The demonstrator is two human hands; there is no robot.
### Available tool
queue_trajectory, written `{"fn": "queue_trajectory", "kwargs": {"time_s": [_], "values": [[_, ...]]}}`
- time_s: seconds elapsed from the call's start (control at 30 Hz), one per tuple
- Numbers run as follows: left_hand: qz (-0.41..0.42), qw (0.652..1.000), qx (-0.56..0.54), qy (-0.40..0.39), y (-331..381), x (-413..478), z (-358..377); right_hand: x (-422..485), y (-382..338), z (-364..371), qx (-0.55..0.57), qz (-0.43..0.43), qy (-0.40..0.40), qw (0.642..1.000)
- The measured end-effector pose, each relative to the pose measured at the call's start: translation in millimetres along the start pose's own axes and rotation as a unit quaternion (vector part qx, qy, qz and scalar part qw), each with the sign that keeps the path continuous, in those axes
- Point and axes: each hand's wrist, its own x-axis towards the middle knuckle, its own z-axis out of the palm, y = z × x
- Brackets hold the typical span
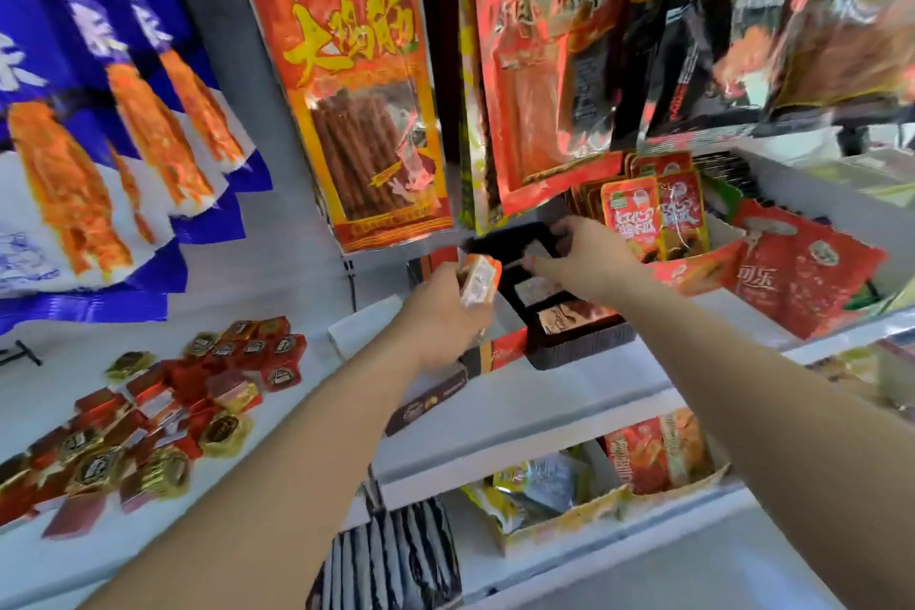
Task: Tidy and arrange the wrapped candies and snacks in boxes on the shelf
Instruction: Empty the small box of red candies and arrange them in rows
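My left hand (pixel 440 312) holds a small stack of orange-wrapped candies (pixel 479 280) just left of a black compartment tray (pixel 584 342) on the white shelf. My right hand (pixel 579 258) reaches over the tray's far end, fingers pinched on a thin wrapped piece (pixel 532 253) above a compartment. One wrapped candy (pixel 557 317) lies in a near compartment of the tray. A pile of red and gold wrapped candies (pixel 163 406) lies loose on the shelf at the left. The box lid (pixel 445 391), dark with a red and orange band, lies under my left wrist.
Large hanging snack bags, blue (pixel 99 114) and red (pixel 356 79), crowd the space above the shelf. A red carton of small snack packets (pixel 658 218) and red bags (pixel 802 272) stand right of the tray. An open carton of packets (pixel 619 485) sits on the lower shelf.
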Motion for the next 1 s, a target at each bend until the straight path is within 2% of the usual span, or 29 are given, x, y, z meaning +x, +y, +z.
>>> {"fn": "queue_trajectory", "kwargs": {"time_s": [0.13, 0.27, 0.4, 0.53, 0.8, 0.87, 1.0], "values": [[0.02, 0.999, 0.048, -0.008, 20, 30, 11, 0, 18, -4, 0.209, 0.002, 0.09, 0.974], [0.056, 0.995, 0.075, -0.017, 39, 51, 28, -8, 25, -17, 0.344, -0.009, 0.117, 0.932], [0.094, 0.991, 0.094, -0.003, 46, 69, 47, -19, 32, -17, 0.28, -0.043, 0.144, 0.948], [0.102, 0.991, 0.09, -0.014, 43, 72, 54, -31, 37, -13, 0.261, -0.061, 0.156, 0.951], [0.096, 0.994, 0.032, 0.035, 20, 25, 9, -57, 16, -9, 0.232, -0.065, 0.172, 0.955], [0.09, 0.994, 0.029, 0.06, 2, -2, -10, -72, -2, -2, 0.205, -0.088, 0.154, 0.962], [0.059, 0.989, 0.077, 0.112, -55, -77, -52, -105, -52, 26, 0.132, -0.153, 0.06, 0.978]]}}
